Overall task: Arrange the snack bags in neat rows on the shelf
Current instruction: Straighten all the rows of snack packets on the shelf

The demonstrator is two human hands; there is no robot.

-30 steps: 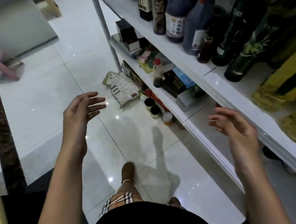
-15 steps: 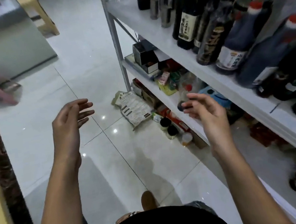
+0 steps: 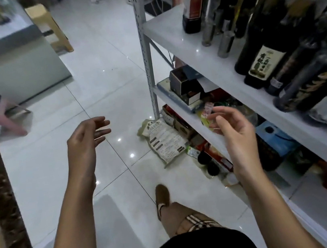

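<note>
- Right of both grips, the white shelf (image 3: 182,36) rises in tiers, its middle board just beside the right grip (image 3: 236,132).
- Below and between the grips spreads the tiled floor (image 3: 95,70).
- Above the right grip, dark bottles (image 3: 261,62) crowd the upper board.
- Ahead, between the two grips, a pale snack bag (image 3: 164,142) lies on the floor at the shelf's foot.
- Right grip: fingers loosely spread, holding nothing.
- Left grip (image 3: 83,144): fingers relaxed, slightly curved, empty, well apart from the bag.
</note>
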